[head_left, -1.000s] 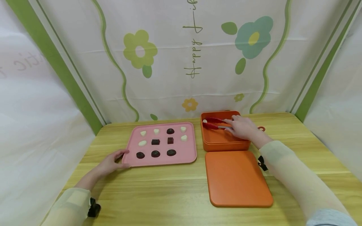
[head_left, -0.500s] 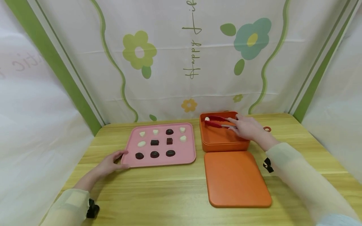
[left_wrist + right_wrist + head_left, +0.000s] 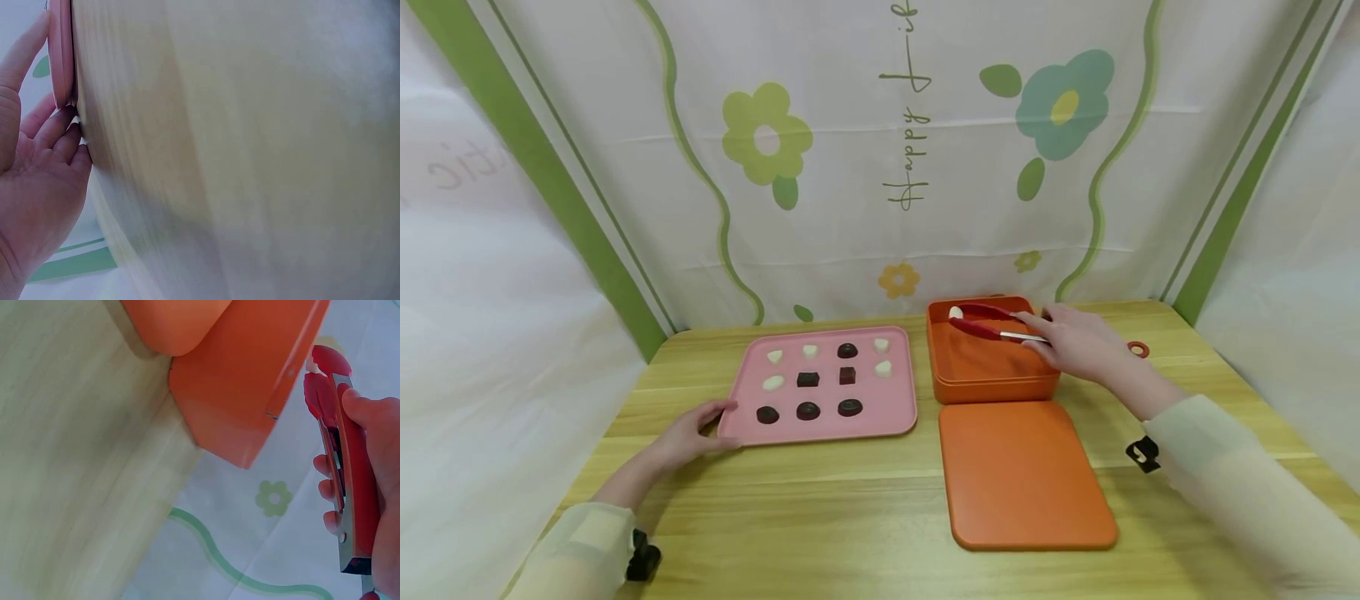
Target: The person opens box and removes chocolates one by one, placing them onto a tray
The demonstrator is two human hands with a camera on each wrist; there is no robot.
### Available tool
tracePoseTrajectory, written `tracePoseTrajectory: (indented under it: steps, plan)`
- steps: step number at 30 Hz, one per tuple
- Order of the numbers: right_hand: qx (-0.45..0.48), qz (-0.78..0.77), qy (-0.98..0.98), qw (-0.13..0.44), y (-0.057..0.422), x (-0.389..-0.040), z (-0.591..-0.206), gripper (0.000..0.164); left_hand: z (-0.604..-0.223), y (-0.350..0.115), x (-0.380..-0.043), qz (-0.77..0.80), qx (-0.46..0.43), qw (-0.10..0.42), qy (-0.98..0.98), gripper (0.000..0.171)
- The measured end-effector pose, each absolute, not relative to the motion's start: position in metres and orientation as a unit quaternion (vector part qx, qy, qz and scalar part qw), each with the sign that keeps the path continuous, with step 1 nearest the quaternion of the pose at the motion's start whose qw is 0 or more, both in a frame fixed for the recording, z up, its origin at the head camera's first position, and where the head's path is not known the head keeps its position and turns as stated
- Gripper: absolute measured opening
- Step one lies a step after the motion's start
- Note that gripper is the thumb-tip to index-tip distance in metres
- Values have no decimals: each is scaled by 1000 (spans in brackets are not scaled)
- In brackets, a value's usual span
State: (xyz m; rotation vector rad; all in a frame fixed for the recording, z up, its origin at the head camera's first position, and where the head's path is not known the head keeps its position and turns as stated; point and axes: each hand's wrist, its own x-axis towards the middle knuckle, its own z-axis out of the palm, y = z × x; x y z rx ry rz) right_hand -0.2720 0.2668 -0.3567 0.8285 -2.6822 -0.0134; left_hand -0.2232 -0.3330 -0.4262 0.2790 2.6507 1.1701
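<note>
My right hand (image 3: 1078,346) grips a pair of red-and-silver tongs (image 3: 976,328) over the orange box (image 3: 996,388). Between the red tips of the tongs is a small white chocolate (image 3: 955,313). In the right wrist view, the tongs (image 3: 357,481) lie along the palm with the thumb on one arm, and the tips stand beyond the box's rim. At the left, my left hand (image 3: 681,437) holds the near left corner of a pink tray (image 3: 887,412), thumb and fingers around its edge. Several dark chocolates (image 3: 850,407) and white chocolates (image 3: 772,382) sit spread out on it.
A flat orange lid (image 3: 1026,479) lies on the wooden table (image 3: 820,517), directly in front of the box. Behind the table's far edge hangs a white cloth (image 3: 835,242) with printed flowers. Further cloth walls stand on both sides.
My right hand has drawn the tongs and white chocolate slightly up and rightward over the box. My left hand stays on the tray corner. The whole head view has shifted slightly.
</note>
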Motion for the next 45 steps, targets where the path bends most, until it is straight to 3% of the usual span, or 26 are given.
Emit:
tracePoseTrajectory:
  steps: [12, 17, 22, 27, 31, 36, 45]
  plan:
    - [333, 17, -912, 238, 266, -248, -347, 45, -427, -335, -224, 401, 96, 118, 903, 77]
    - [341, 16, -908, 241, 264, -238, -344, 73, -428, -334, -225, 401, 93, 117, 904, 78]
    - [345, 0, -907, 240, 257, -229, -343, 46, -429, -333, -226, 397, 100, 112, 905, 76]
    - [364, 7, -900, 241, 247, -221, -346, 44, -428, -333, -226, 398, 101, 112, 905, 76]
    - [389, 11, -889, 243, 237, -215, -350, 65, -430, -334, -227, 406, 99, 113, 901, 77]
    - [407, 2, -883, 233, 225, -209, -353, 45, -431, -336, -228, 401, 94, 115, 904, 78]
    - [419, -3, -885, 205, 202, -205, -360, 43, -431, -337, -227, 401, 93, 116, 904, 78]
